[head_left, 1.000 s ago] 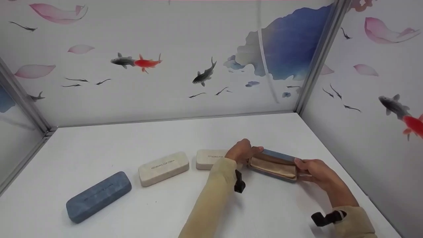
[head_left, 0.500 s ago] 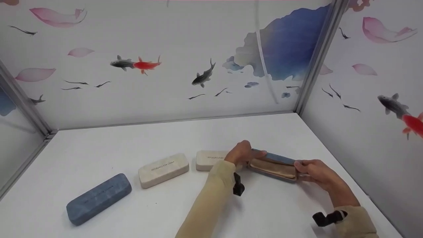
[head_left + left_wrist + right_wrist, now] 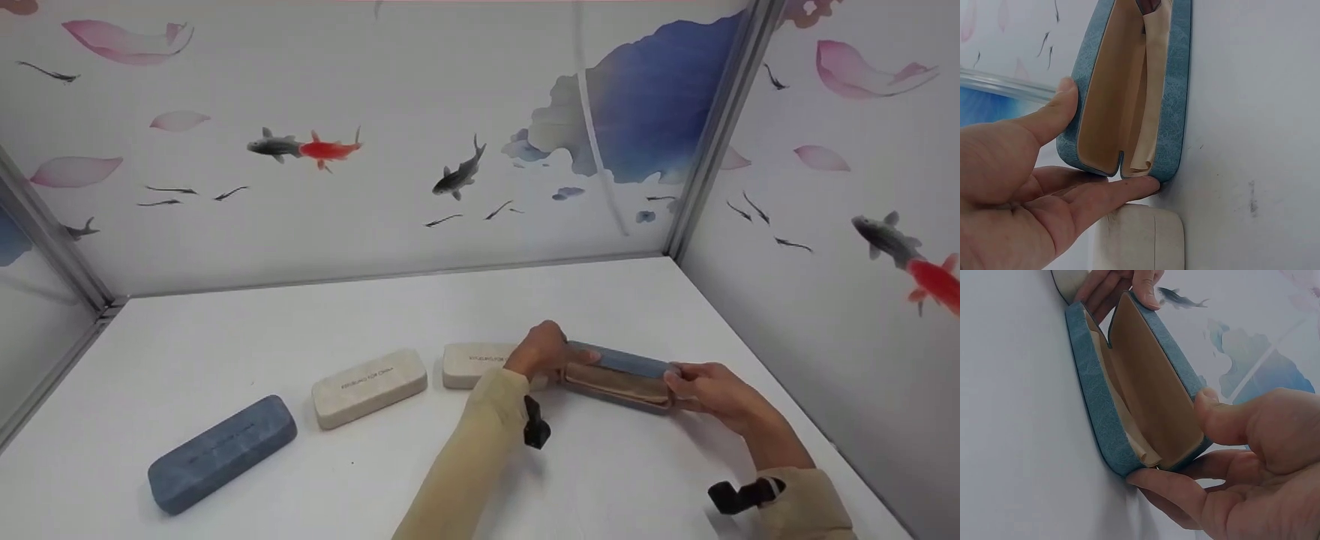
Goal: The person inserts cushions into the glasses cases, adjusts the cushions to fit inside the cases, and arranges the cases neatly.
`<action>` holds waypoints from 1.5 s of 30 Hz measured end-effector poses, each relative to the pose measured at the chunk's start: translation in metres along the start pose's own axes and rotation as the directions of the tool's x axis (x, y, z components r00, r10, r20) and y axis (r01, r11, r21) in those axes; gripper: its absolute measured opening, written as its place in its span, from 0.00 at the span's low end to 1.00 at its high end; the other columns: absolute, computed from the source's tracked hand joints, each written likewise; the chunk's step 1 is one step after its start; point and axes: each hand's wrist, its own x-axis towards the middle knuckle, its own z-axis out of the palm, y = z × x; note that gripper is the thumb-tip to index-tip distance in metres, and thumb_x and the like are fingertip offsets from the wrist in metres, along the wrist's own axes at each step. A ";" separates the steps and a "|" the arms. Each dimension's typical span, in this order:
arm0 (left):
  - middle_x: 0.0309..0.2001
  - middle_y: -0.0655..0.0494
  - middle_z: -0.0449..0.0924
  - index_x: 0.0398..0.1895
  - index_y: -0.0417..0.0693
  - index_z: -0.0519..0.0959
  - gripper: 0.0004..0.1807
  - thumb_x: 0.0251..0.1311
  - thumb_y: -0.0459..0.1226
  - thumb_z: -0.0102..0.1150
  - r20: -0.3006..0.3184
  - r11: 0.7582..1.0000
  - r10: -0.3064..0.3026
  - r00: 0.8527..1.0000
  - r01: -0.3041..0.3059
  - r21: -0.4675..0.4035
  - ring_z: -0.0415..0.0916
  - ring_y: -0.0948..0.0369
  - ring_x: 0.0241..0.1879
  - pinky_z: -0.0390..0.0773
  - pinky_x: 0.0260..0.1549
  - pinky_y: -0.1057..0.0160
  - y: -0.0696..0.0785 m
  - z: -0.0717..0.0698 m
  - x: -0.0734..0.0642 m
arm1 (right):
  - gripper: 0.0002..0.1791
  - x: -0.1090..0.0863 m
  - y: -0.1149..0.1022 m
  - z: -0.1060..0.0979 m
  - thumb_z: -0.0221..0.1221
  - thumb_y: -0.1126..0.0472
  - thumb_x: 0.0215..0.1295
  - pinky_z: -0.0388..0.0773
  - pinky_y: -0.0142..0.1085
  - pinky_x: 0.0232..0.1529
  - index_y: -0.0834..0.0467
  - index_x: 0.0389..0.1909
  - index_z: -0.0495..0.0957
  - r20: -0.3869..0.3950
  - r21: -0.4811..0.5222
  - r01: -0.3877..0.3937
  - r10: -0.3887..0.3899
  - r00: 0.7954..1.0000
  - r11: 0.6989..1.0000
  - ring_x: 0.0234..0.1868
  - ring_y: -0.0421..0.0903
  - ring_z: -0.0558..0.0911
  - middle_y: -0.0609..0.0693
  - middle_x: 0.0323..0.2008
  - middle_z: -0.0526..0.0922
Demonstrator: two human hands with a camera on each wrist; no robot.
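Note:
A blue glasses case (image 3: 622,360) sits on the table with its lid partly raised. Inside, a tan cloth (image 3: 1154,84) lies along the base against a brown lining. My left hand (image 3: 544,349) grips the left end, thumb on the lid and fingers beneath and beside the base, as the left wrist view shows. At the other end my right hand (image 3: 716,386) holds the case the same way, its thumb (image 3: 1213,419) on the lid's outer edge. Just left of the case lies a cream case (image 3: 472,365), partly covered by my left hand and sleeve.
A second cream case (image 3: 370,388) and another blue case (image 3: 223,454), both closed, lie in a loose row to the left on the white table (image 3: 337,495). Printed wall panels (image 3: 405,225) rise at the back and sides.
The lid of the held blue case has come down toward its base, so less of the cloth shows. Both hands keep their places at its ends.

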 end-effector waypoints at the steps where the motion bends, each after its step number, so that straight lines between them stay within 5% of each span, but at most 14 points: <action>1: 0.47 0.47 0.83 0.55 0.32 0.79 0.33 0.56 0.50 0.72 -0.004 1.000 0.001 1.000 -0.001 -0.001 0.71 0.58 0.37 0.74 0.40 0.62 0.001 0.001 0.000 | 0.37 0.000 0.001 -0.001 0.49 0.53 0.79 0.70 0.53 0.69 0.79 0.72 0.52 0.003 -0.004 0.000 0.000 1.000 1.000 0.70 0.62 0.68 0.73 0.67 0.64; 8: 0.58 0.42 0.81 0.59 0.32 0.77 0.36 0.56 0.50 0.73 -0.025 0.999 -0.013 1.000 0.013 -0.033 0.74 0.58 0.44 0.79 0.56 0.55 0.000 0.003 -0.003 | 0.37 0.000 0.001 0.000 0.50 0.53 0.78 0.70 0.54 0.69 0.79 0.71 0.53 0.011 -0.011 0.007 -0.007 1.000 1.000 0.69 0.61 0.69 0.73 0.67 0.65; 15: 0.57 0.42 0.80 0.59 0.31 0.76 0.37 0.54 0.49 0.74 -0.020 0.998 -0.004 1.000 0.003 -0.062 0.74 0.57 0.44 0.79 0.55 0.55 -0.002 0.001 -0.004 | 0.39 -0.001 0.000 0.000 0.52 0.52 0.77 0.69 0.54 0.69 0.77 0.73 0.51 0.008 -0.024 0.014 -0.014 1.000 1.000 0.71 0.64 0.68 0.74 0.69 0.63; 22: 0.61 0.39 0.79 0.59 0.30 0.76 0.38 0.53 0.48 0.75 -0.031 0.997 0.034 0.999 -0.036 -0.070 0.78 0.48 0.60 0.79 0.59 0.51 -0.008 0.004 -0.007 | 0.40 -0.002 0.003 0.001 0.53 0.53 0.77 0.72 0.49 0.67 0.76 0.74 0.50 0.013 -0.042 0.015 -0.014 1.000 0.999 0.71 0.65 0.67 0.76 0.70 0.61; 33: 0.54 0.40 0.82 0.55 0.29 0.78 0.35 0.49 0.42 0.79 -0.077 0.993 0.009 0.997 -0.018 -0.117 0.76 0.58 0.35 0.81 0.47 0.57 -0.004 0.009 -0.006 | 0.39 -0.001 0.005 -0.002 0.56 0.56 0.75 0.78 0.28 0.49 0.77 0.73 0.51 -0.007 -0.113 0.076 -0.077 0.997 0.991 0.58 0.50 0.75 0.73 0.64 0.69; 40: 0.59 0.40 0.79 0.58 0.30 0.76 0.37 0.48 0.41 0.79 -0.089 0.997 0.007 0.996 -0.014 -0.071 0.79 0.51 0.55 0.80 0.56 0.54 -0.004 0.011 -0.008 | 0.39 -0.002 0.005 0.001 0.58 0.59 0.73 0.77 0.27 0.45 0.78 0.72 0.53 -0.038 -0.146 0.079 -0.085 0.996 0.986 0.56 0.52 0.74 0.73 0.62 0.70; 45: 0.59 0.41 0.79 0.58 0.30 0.76 0.37 0.48 0.42 0.80 -0.087 0.999 0.014 0.996 -0.017 -0.044 0.78 0.51 0.56 0.80 0.56 0.54 -0.004 0.012 -0.007 | 0.39 -0.002 0.004 0.001 0.59 0.60 0.72 0.77 0.26 0.44 0.78 0.72 0.52 -0.045 -0.148 0.071 -0.078 0.996 0.986 0.55 0.51 0.74 0.73 0.62 0.70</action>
